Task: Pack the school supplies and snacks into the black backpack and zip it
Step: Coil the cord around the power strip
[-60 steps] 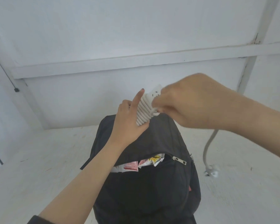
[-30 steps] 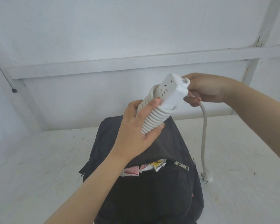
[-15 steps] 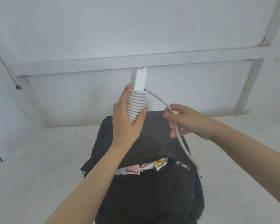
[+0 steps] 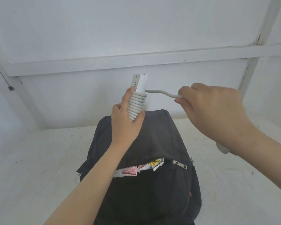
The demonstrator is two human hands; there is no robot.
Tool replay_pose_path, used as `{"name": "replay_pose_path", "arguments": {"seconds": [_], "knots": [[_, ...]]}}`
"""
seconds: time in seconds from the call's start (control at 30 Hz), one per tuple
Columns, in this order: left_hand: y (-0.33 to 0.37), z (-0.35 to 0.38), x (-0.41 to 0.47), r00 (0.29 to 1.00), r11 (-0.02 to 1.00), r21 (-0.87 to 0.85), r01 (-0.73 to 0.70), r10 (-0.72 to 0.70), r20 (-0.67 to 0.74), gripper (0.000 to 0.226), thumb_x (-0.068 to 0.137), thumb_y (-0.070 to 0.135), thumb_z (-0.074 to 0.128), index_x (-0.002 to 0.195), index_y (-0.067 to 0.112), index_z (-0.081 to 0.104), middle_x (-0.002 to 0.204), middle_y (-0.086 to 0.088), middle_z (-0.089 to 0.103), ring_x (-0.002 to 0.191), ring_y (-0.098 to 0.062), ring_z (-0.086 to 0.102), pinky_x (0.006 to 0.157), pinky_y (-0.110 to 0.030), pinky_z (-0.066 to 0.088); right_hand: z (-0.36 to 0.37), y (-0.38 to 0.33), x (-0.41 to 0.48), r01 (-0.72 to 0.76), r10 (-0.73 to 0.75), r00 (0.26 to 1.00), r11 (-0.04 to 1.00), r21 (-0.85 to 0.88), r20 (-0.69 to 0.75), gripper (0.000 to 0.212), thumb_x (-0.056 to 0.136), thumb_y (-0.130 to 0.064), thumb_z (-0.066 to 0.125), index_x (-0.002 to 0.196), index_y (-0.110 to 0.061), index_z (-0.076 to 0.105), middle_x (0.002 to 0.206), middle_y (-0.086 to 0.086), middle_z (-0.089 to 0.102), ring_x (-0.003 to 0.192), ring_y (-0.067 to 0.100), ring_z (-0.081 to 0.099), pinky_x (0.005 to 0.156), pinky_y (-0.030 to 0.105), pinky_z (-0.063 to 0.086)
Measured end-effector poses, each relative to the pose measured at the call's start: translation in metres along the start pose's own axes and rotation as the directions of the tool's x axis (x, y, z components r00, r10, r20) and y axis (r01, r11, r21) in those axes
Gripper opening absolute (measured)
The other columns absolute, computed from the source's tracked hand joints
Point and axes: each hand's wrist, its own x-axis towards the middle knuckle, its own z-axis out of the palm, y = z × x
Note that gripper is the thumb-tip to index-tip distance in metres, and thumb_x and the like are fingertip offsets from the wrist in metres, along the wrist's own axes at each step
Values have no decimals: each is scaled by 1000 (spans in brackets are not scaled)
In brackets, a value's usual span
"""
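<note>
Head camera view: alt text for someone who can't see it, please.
A left hand grips a white power strip upright, its cord coiled around it, while the right hand holds the unwound part. Below stands a black backpack, pocket partly unzipped, snack wrappers poking out.

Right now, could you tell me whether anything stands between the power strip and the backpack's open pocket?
Yes. Snack packets fill much of the only opening visible on the backpack, and the left forearm crosses its left end. The left hand grips the power strip; the right hand holds its loose cord.
</note>
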Motion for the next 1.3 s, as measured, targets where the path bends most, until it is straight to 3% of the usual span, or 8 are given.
{"name": "replay_pose_path", "arguments": {"seconds": [0.17, 0.37, 0.5, 0.6, 0.73, 0.83, 1.03, 1.3], "knots": [[8, 0, -3, 994, 990, 120, -80, 71, 80, 73, 83, 37, 67, 140, 46, 23, 106, -3, 43, 87, -11, 49, 74, -20, 45, -16, -3, 1, 316, -317, 948, 948, -43, -29, 28, 84, -24, 52, 58, -14, 51, 54, 0, 39, 36, 20, 30, 52, 14, -1], [14, -1, -1, 968, 949, 260, -177, 119, 222, 84, 79, 43, 67, 135, 55, 6, 101, 0, 37, 91, -14, 45, 68, -26, 47, -26, -7, 9, 562, -563, 824, 826, 40, 58, 30, 60, -8, 83, 53, -11, 54, 52, 2, 43, 34, 21, 38, 52, 14, 1], [20, -2, 1, 950, 967, 217, -137, 67, 304, 113, 61, 35, 75, 138, 51, -6, 93, 0, 50, 82, -14, 53, 61, -34, 52, -32, -8, 25, 584, -594, 803, 801, 136, 52, 18, 70, -14, 65, 54, -14, 56, 60, -5, 28, 37, 11, 11, 50, 13, 2], [23, -4, -6, 910, 947, 193, -256, 169, 379, 93, 56, 38, 74, 134, 33, 24, 93, 6, 54, 82, -12, 55, 64, -37, 55, -38, -12, 39, 483, -532, 824, 840, 249, 197, 16, 89, -28, 56, 74, -32, 58, 64, -10, 31, 49, -3, 18, 47, 18, 14], [24, -12, -18, 893, 942, 95, -322, 269, 361, 99, 60, 35, 79, 135, 36, 14, 105, -1, 54, 94, -16, 54, 75, -39, 53, -28, -4, 52, 313, -436, 874, 841, 441, 212, 10, 83, -40, 62, 78, -32, 58, 67, -15, 47, 64, -6, 40, 56, 20, 31], [18, -18, -24, 881, 904, 104, -414, 369, 297, 96, 64, 30, 81, 129, 39, 10, 107, -7, 50, 97, -16, 48, 78, -38, 52, -13, 6, 61, 107, -298, 919, 818, 565, 258, 30, 73, -48, 68, 79, -25, 49, 68, -8, 52, 62, 3, 47, 56, 30, 38], [11, -22, -32, 713, 699, 167, -696, 643, 279, 67, 80, 40, 58, 134, 45, 18, 118, -6, 37, 104, -22, 42, 81, -35, 49, 11, 13, 66, -135, -254, 812, 794, 593, 525, 36, 71, -52, 71, 75, -18, 58, 67, -8, 55, 55, 3, 47, 55, 23, 33], [21, -22, -36, 827, 814, 162, -557, 525, 202, 69, 80, 43, 58, 135, 46, 16, 118, -14, 46, 105, -23, 48, 80, -35, 54, 32, 24, 54, -507, -291, 748, 329, 797, 596, 32, 77, -43, 67, 73, -12, 64, 69, 6, 54, 62, 16, 46, 53, 20, 37]]}}
